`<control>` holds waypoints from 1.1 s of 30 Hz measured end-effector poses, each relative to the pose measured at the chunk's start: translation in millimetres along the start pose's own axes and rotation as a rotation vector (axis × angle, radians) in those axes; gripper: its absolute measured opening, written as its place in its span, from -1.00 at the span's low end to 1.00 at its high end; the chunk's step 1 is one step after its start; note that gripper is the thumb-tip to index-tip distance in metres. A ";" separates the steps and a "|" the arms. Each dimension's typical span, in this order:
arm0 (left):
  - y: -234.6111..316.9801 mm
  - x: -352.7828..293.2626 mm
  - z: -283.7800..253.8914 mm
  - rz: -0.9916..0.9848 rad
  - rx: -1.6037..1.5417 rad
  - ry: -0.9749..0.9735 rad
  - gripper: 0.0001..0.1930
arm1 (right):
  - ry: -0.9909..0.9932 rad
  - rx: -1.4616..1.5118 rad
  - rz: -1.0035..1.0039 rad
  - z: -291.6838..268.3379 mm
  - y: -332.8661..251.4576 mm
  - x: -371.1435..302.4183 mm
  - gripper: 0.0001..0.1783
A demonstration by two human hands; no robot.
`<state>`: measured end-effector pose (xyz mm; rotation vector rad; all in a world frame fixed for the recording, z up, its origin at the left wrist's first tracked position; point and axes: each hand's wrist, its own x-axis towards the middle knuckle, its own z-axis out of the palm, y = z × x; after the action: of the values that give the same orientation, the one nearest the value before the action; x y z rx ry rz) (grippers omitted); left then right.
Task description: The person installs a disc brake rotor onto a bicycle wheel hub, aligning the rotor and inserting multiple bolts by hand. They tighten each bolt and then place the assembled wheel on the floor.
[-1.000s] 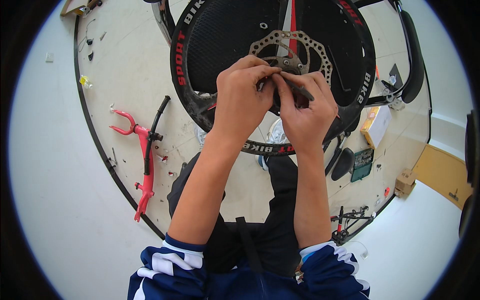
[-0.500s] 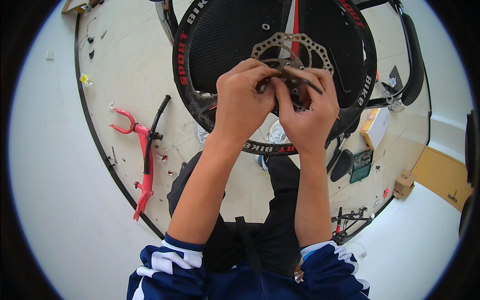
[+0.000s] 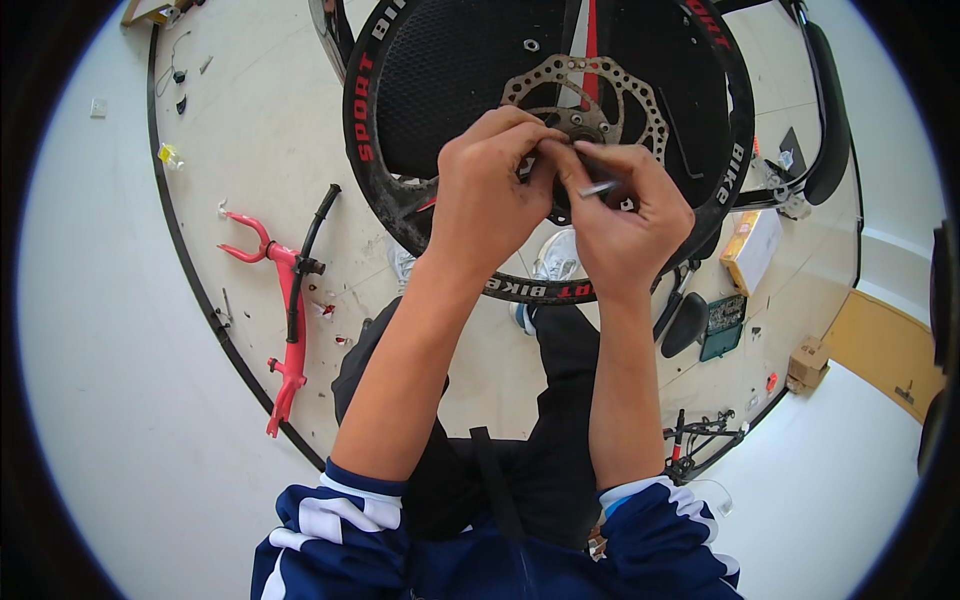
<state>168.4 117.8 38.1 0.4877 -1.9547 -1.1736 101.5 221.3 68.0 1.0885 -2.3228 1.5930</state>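
Note:
A black bicycle wheel [image 3: 365, 110] with red and white lettering lies flat on a black textured seat [image 3: 450, 80]. At its centre is a perforated metal brake disc [image 3: 650, 115]. My left hand [image 3: 497, 190] is closed over the hub, thumb and fingers pinched together; whatever they hold is hidden. Close against it, my right hand [image 3: 640, 210] grips a short thin metal rod [image 3: 600, 187], smeared by motion. The fingertips of both hands meet at the disc's near inner edge. An L-shaped hex key [image 3: 685, 145] lies to the right of the disc.
A pink bicycle frame [image 3: 290, 330] with a black bar lies on the floor at left. To the right are a chair armrest [image 3: 828, 120], a yellow and white box [image 3: 750, 250], a green tool case [image 3: 722, 328] and a black bicycle frame [image 3: 700, 440].
The rod in my right hand has swung: its dark end pointed right beyond the fingers, and a shiny end now shows nearer the palm. My right hand has shifted slightly right and down.

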 end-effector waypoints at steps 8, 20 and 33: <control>-1.2 3.8 -0.9 -0.007 -0.037 -0.103 -0.72 | -0.165 0.122 -0.056 -10.4 1.1 2.8 -0.68; 4.7 1.1 -3.0 -0.028 -0.069 -0.001 -0.78 | -0.028 0.004 -0.104 -6.0 -4.1 1.3 -0.68; 7.9 3.1 -12.8 0.024 -0.039 -0.074 -0.69 | -0.055 0.149 -0.059 -5.4 -5.2 1.3 -0.79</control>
<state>177.1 112.5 49.7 0.4050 -1.9915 -1.2280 102.3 224.3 74.9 1.2341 -2.2128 1.7590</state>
